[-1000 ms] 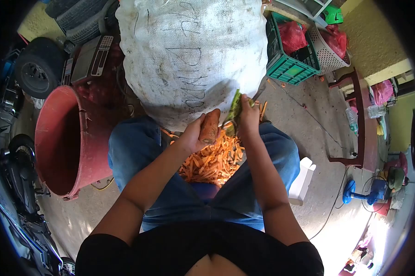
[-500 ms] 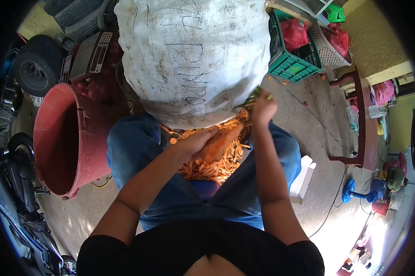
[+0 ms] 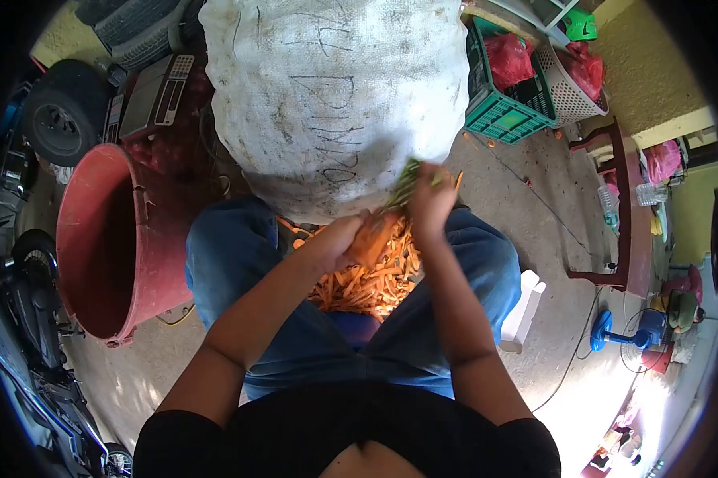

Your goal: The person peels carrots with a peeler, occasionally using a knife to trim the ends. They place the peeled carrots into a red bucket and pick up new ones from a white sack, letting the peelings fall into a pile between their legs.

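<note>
Between my knees, my left hand [image 3: 340, 241] is wrapped round a carrot [image 3: 372, 240], held at a slant over a heap of orange carrot strips [image 3: 365, 288]. My right hand [image 3: 433, 199] grips a green striped tool [image 3: 404, 183] close to the carrot's far end. Motion blurs the tool, and its working edge cannot be made out. A thin orange strip [image 3: 458, 181] sticks out beside the right hand. Directly ahead, a big white woven sack [image 3: 335, 103] with handwritten marks stands against the heap.
At left are a red barrel [image 3: 140, 239], a scale [image 3: 148, 95] and a tire [image 3: 60, 119]. To the right stand a green crate [image 3: 510, 115], a white basket [image 3: 570, 88] and a dark red wooden frame [image 3: 637, 215]. A white box [image 3: 524, 311] lies by my right knee.
My right hand has moved left and slightly down with the green tool, nearer to my left hand. The carrot has shifted slightly up and left in my left hand.
</note>
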The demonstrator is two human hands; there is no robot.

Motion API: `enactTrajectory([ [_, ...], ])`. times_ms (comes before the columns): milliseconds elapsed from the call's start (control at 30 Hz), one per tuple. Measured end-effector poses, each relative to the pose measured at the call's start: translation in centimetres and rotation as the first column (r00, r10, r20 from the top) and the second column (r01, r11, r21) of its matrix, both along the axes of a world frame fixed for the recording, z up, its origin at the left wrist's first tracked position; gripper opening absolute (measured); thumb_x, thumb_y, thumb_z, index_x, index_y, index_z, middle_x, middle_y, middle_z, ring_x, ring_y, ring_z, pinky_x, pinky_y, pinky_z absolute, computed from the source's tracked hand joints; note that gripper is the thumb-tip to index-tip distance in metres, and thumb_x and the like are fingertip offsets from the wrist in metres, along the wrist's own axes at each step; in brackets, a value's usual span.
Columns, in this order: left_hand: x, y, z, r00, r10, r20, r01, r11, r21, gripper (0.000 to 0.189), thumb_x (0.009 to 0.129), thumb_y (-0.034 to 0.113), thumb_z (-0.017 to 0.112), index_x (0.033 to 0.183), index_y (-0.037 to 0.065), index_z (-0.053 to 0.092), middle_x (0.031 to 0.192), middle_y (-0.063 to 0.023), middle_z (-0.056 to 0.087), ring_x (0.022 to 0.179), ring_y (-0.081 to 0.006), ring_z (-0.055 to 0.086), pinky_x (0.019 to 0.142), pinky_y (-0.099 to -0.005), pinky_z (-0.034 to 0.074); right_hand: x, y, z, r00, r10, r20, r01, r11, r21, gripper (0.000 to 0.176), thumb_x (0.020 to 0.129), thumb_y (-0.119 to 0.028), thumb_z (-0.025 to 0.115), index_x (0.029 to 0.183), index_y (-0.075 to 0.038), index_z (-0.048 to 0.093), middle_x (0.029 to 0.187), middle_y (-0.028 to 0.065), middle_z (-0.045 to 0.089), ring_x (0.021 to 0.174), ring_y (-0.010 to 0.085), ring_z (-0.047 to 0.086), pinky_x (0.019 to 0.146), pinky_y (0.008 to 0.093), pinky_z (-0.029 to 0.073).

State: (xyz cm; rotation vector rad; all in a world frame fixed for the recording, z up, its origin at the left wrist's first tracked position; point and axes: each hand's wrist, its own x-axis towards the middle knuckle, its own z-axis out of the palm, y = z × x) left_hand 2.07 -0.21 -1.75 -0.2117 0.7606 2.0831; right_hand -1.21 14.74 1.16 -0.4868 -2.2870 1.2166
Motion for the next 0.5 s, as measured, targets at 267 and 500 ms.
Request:
enactTrajectory([
  [267,-0.5,-0.1,1.8,0.997,-0.062,0.054,0.058,0.995,0.082,0.039,0.088,0.033,0.026,0.108,0.004,0.043,0.089,-0.0098,0.054,0.076,-0.0206,0.055,0.063,-0.0346,0.047,-1.1,3.0,0.6,0.994,-0.108,-0.012,0.089,0.873,-0.48,0.024,0.081,-0.019,0.049,0.069,0.001,0.055,0.052,0.0067,0.051,0.041,0.0131,0.042,0.039,0.0274,0.033],
  [500,-0.4,0.9,2.0,0.981,0.132,0.144,-0.119,0.989,-0.091,0.036,0.089,0.03,0.023,0.1,0.003,0.044,0.085,-0.0078,0.054,0.073,-0.0175,0.055,0.062,-0.0346,0.048,1.7,-2.6,0.5,0.984,0.135,-0.116,-0.138,0.99,-0.019,0.024,0.08,-0.021,0.051,0.075,0.002,0.055,0.055,0.0117,0.054,0.044,0.019,0.047,0.043,0.0314,0.037],
])
